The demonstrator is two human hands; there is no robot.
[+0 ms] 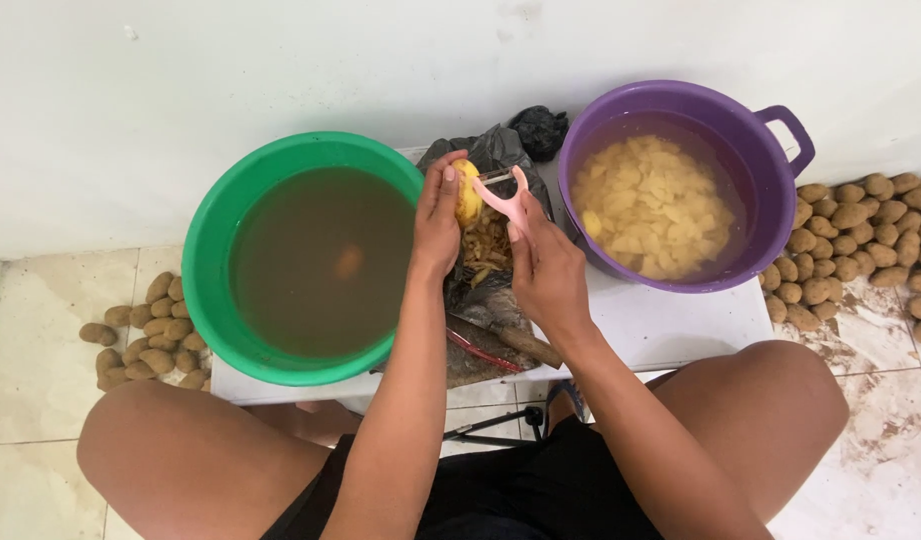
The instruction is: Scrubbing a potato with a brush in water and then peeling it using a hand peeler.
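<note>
My left hand [438, 222] grips a partly peeled yellow potato [468, 193] above a dark plastic bag [491, 150] strewn with peelings [486, 248]. My right hand [546, 268] holds a pink Y-shaped peeler [506, 197] whose blade rests against the potato's right side. Both hands are between a green basin [213, 240] of murky water on the left and a purple tub [771, 200] of peeled potato pieces in water on the right.
A knife with a wooden handle [511, 340] lies on the bag near my right wrist. Both basins stand on a low white table [671, 325]. Piles of unpeeled potatoes lie on the tiled floor at the left [146, 335] and right [866, 245]. A white wall is close behind.
</note>
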